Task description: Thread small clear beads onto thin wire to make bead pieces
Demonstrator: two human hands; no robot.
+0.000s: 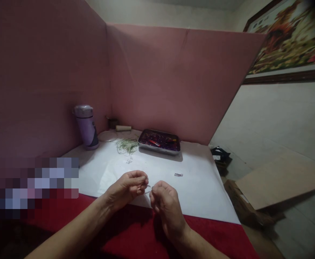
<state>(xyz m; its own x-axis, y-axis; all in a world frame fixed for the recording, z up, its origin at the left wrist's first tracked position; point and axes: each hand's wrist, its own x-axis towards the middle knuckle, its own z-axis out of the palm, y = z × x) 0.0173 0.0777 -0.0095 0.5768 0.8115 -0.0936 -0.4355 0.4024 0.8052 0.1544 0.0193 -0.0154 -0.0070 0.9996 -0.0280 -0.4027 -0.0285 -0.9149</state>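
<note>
Nearest you, a deep red cloth [219, 231] covers the near part of the table, and a broad white sheet [200, 194] lies over it farther in. Your left hand [129, 185] and right hand [166, 205] hang near each other above the sheet's near edge. On each, the thumb and forefinger are together, clamped on a thin, pale, flexible strand [147, 192], which spans the small gap between your fingertips; its ends are hidden in your grip.

Beyond your right hand lies a small, shiny, narrow piece [178, 175], too small to identify. Beyond your left hand, a few tiny silvery bits [129, 160] are scattered, with a loose tangle of pale green thread [126, 146] farther in. Just right of that tangle sits a rectangular metal tray [160, 149] with dark purple contents, a slim red object [154, 142] lying on them.

At the far left stands a lavender bottle with a silvery lid [86, 126], upright. Right of it, beyond the tangle, lies a pale tan cylinder [123, 128]. Dull pink panels [186, 82] rise behind everything.
</note>
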